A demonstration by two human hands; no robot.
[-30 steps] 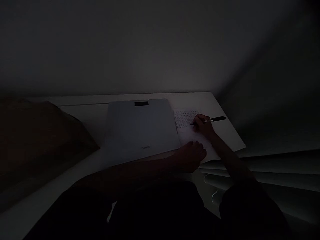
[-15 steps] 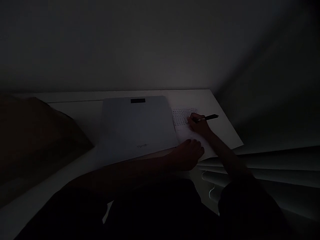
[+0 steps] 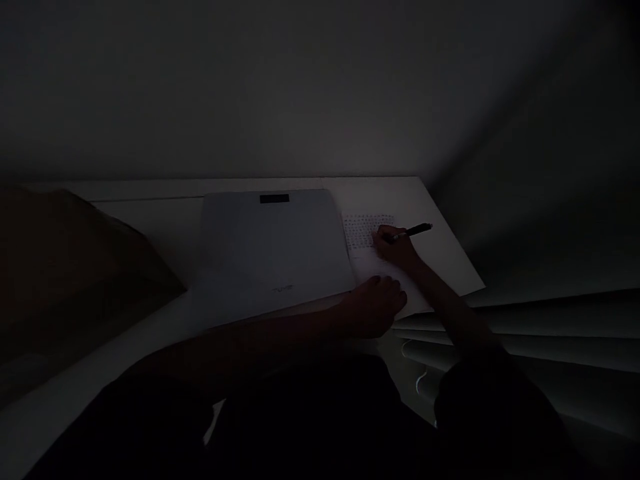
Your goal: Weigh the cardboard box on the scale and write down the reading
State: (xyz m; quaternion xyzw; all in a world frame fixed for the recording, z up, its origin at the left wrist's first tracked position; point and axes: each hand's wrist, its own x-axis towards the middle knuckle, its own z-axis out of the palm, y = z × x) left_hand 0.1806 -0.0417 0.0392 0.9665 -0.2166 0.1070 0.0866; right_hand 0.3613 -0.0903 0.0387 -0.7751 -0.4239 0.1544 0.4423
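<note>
Pen (image 3: 419, 229) gripped in our right hand (image 3: 397, 249) over paper (image 3: 369, 265), tail toward tabletop's (image 3: 400, 197) right edge; our left hand (image 3: 376, 307), curled closed, at near edge.

1 pen (image 3: 419, 229) in right fingers (image 3: 384, 231)

Low ambient light, plain grey wall (image 3: 250, 93) directly behind white desk (image 3: 373, 193), dark curtain-like folds (image 3: 565, 317) at right

Black pen (image 3: 419, 230), white paper (image 3: 369, 261) with dark rows
</note>
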